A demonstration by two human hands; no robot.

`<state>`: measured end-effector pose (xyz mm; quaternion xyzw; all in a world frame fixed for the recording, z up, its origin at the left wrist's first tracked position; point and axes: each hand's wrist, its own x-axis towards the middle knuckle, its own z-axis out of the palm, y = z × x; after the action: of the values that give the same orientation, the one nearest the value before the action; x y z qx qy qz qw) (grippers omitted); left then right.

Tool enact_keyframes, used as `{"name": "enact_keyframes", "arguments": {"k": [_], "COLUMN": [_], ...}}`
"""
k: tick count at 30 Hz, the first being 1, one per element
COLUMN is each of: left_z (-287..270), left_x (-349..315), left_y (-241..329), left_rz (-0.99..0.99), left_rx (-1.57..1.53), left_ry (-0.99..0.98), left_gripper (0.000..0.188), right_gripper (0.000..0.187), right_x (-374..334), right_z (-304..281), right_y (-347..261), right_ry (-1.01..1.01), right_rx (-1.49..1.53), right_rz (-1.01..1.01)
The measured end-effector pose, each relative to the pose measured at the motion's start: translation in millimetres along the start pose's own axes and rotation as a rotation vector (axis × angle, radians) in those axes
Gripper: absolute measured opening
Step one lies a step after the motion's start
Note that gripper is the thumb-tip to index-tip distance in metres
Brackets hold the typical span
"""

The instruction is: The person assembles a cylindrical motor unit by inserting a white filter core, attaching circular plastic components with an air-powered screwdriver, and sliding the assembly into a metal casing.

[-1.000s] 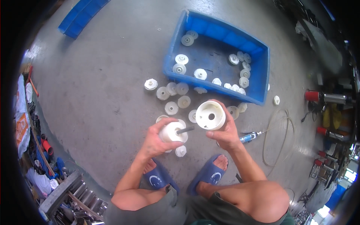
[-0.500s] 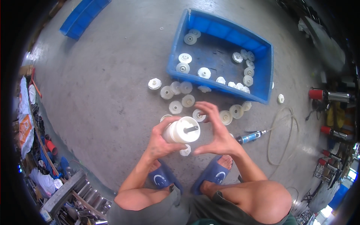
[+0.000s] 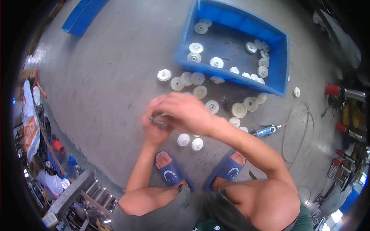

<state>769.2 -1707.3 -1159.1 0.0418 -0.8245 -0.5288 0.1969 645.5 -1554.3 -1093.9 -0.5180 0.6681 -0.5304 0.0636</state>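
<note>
Two white discs are seen at the near side on the floor, one blue power tool to the right, and over a dozen pale discs in one blue bin beyond. The right hand is curled across the left hand; between them one dark piece is glimpsed, blurred; whether it is gripped cannot be told.

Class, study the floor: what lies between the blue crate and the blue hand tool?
In the head view, several pale discs lie between the blue crate and the blue hand tool.
</note>
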Motion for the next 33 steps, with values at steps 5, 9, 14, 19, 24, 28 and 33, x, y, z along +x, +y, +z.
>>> {"name": "enact_keyframes", "arguments": {"k": [5, 9, 14, 19, 24, 28, 33], "left_z": [9, -4, 17, 31, 29, 21, 29], "left_x": [5, -6, 3, 7, 12, 14, 21], "left_y": [-26, -31, -28, -36, -44, -37, -39], "left_rz": [0.016, 0.060, 0.108, 0.102, 0.103, 0.067, 0.095], "left_rx": [0.139, 0.166, 0.260, 0.158, 0.177, 0.143, 0.195], "left_ry": [0.035, 0.146, 0.245, 0.280, 0.309, 0.294, 0.272], "left_gripper": [0.042, 0.044, 0.044, 0.038, 0.043, 0.038, 0.033], "right_gripper": [0.009, 0.007, 0.014, 0.056, 0.041, 0.044, 0.046], "right_x": [-83, -104, -69, -67, -64, 15, 34], "right_z": [-25, -77, -225, -262, -253, -148, -44], "right_y": [13, 28, 112, 209, 212, 69, -22], "right_ry": [0.278, 0.424, 0.394, -0.530, -0.049, 0.263, 0.126], "right_rx": [-0.198, -0.406, -0.759, -1.263, -1.004, 0.030, 1.030], "right_rz": [0.602, 0.406, 0.604, 0.565, 0.551, 0.672, 0.920]}}
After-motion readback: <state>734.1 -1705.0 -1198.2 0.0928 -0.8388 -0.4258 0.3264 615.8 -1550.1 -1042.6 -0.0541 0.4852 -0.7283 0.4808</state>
